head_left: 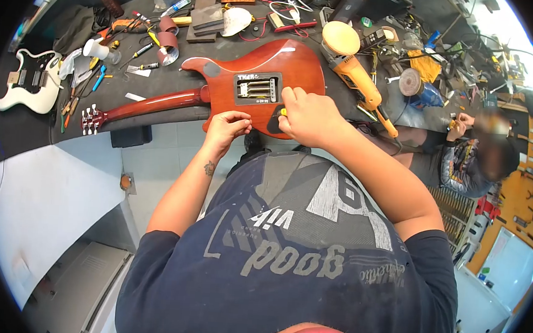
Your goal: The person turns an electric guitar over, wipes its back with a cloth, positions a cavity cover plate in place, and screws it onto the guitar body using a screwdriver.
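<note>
A reddish-brown electric guitar lies face down on the dark bench, its neck pointing left. In its back is an open rectangular cavity with springs showing. My right hand is closed round a small tool with a yellow handle, over the black cover plate near the guitar's front edge. Left of that plate, my left hand rests by the guitar's edge with thumb and fingertips pinched together. Whatever those fingertips hold, if anything, is too small to name.
A yellow power tool lies right of the guitar. A white guitar body lies at far left. Screwdrivers, sandpaper rolls and wooden blocks sit behind the neck. Another person works at the right.
</note>
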A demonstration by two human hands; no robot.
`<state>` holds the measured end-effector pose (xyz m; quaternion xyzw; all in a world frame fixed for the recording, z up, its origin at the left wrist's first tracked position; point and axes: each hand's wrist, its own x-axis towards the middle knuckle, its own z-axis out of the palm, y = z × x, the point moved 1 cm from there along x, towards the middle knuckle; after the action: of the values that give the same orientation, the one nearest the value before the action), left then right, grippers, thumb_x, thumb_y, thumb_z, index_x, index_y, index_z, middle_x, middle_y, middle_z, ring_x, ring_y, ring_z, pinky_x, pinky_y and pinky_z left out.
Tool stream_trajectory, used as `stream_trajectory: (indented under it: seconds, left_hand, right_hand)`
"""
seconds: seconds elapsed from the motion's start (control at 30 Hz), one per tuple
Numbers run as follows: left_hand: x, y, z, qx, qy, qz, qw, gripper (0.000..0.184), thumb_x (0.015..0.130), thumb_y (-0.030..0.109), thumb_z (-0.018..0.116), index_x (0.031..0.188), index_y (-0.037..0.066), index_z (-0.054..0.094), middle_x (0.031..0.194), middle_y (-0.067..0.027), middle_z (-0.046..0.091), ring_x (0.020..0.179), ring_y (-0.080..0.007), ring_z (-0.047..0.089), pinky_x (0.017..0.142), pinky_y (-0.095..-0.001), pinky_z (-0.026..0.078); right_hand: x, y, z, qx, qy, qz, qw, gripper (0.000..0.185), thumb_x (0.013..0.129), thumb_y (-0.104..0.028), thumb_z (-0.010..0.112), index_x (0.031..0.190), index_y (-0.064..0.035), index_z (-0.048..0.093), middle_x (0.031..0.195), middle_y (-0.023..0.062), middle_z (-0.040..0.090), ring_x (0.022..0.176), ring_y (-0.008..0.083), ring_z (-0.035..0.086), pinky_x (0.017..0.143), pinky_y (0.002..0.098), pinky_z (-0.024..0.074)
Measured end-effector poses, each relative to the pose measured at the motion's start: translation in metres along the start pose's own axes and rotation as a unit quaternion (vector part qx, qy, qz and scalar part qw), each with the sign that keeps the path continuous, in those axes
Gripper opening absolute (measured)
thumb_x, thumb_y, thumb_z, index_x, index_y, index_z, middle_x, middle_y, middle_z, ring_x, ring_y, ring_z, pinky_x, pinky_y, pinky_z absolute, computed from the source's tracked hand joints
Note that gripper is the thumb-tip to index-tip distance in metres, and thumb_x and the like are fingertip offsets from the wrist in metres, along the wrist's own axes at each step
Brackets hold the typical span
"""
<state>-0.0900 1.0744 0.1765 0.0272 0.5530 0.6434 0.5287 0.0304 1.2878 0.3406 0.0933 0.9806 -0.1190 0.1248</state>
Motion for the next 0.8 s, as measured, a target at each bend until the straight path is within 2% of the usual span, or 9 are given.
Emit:
stream_trajectory:
  seconds: [0.07,0.1,0.2,0.4,0.5,0.6,0.7,0.73,0.8]
  left_hand:
    - [0.008,0.000,0.004,0.049,-0.012,0.021,0.999,0.021,0.096,0.004,0.073,0.115,-0.004,0.071,0.100,-0.0095,0.075,0.087,-0.0150,0.071,0.081,-0.0293,0.061]
    - [0.012,0.000,0.005,0.073,-0.017,0.031,0.997,0.021,0.096,0.004,0.073,0.116,-0.004,0.071,0.099,-0.0092,0.074,0.087,-0.0145,0.071,0.081,-0.0295,0.060]
    - [0.019,-0.002,0.012,0.146,0.010,0.052,0.988,0.019,0.097,0.007,0.073,0.113,-0.003,0.072,0.095,-0.0073,0.073,0.084,-0.0129,0.069,0.079,-0.0286,0.059]
    - [0.023,-0.006,0.027,0.255,-0.016,0.066,0.964,0.016,0.096,0.008,0.074,0.110,0.000,0.073,0.086,-0.0040,0.073,0.079,-0.0113,0.068,0.075,-0.0272,0.056]
    - [0.026,-0.018,0.034,0.268,-0.021,0.113,0.957,0.014,0.094,0.005,0.074,0.106,0.000,0.075,0.084,-0.0038,0.074,0.074,-0.0089,0.066,0.067,-0.0267,0.053]
    - [0.023,-0.019,0.048,0.289,-0.039,0.113,0.950,0.014,0.092,0.007,0.076,0.103,0.000,0.078,0.088,-0.0037,0.077,0.076,-0.0083,0.067,0.069,-0.0279,0.055]
    - [0.023,-0.009,0.070,0.387,-0.044,0.185,0.902,0.019,0.089,0.007,0.076,0.107,0.002,0.079,0.094,-0.0094,0.079,0.079,-0.0161,0.072,0.075,-0.0323,0.057]
    - [0.026,-0.006,0.077,0.415,-0.045,0.213,0.883,0.019,0.088,0.007,0.076,0.107,0.003,0.079,0.095,-0.0108,0.079,0.081,-0.0183,0.073,0.076,-0.0335,0.057]
    - [0.039,-0.005,0.089,0.426,-0.069,0.269,0.861,0.018,0.089,0.009,0.075,0.106,0.004,0.079,0.097,-0.0134,0.077,0.082,-0.0251,0.073,0.077,-0.0367,0.057]
  right_hand:
    - [0.000,-0.005,-0.001,0.017,-0.001,-0.001,1.000,0.037,0.101,-0.036,0.058,0.106,0.0007,0.053,0.079,0.0161,0.073,0.077,0.0378,0.074,0.070,0.0493,0.0589]
    - [0.002,-0.007,-0.002,0.022,-0.050,0.029,0.998,0.036,0.101,-0.035,0.058,0.104,0.0008,0.054,0.079,0.0159,0.073,0.076,0.0368,0.074,0.068,0.0489,0.0589]
    - [0.003,-0.012,-0.003,-0.011,-0.036,0.062,0.997,0.034,0.101,-0.034,0.057,0.102,0.0001,0.055,0.078,0.0155,0.073,0.075,0.0354,0.074,0.066,0.0476,0.0588]
    - [-0.008,-0.011,0.006,-0.023,0.044,0.035,0.998,0.031,0.098,-0.032,0.058,0.100,-0.0013,0.057,0.074,0.0148,0.072,0.069,0.0356,0.074,0.064,0.0481,0.0584]
    - [-0.005,-0.013,0.007,0.017,-0.025,0.058,0.998,0.031,0.096,-0.033,0.059,0.100,-0.0021,0.056,0.079,0.0172,0.073,0.073,0.0359,0.074,0.067,0.0506,0.0586]
    - [-0.004,-0.011,0.001,0.035,-0.015,0.090,0.995,0.030,0.094,-0.031,0.061,0.099,-0.0024,0.055,0.085,0.0210,0.072,0.081,0.0383,0.073,0.072,0.0521,0.0575]
    - [-0.015,0.013,0.003,0.084,0.131,0.097,0.983,0.032,0.089,-0.030,0.061,0.101,-0.0005,0.059,0.093,0.0227,0.072,0.089,0.0404,0.073,0.079,0.0508,0.0575]
    - [-0.023,0.023,0.000,0.097,0.172,0.101,0.975,0.031,0.086,-0.026,0.063,0.100,0.0010,0.059,0.092,0.0237,0.071,0.087,0.0431,0.070,0.079,0.0504,0.0557]
    - [-0.045,0.036,-0.021,0.179,0.215,0.162,0.946,0.031,0.083,-0.024,0.068,0.099,0.0011,0.059,0.087,0.0237,0.070,0.081,0.0408,0.070,0.075,0.0497,0.0548]
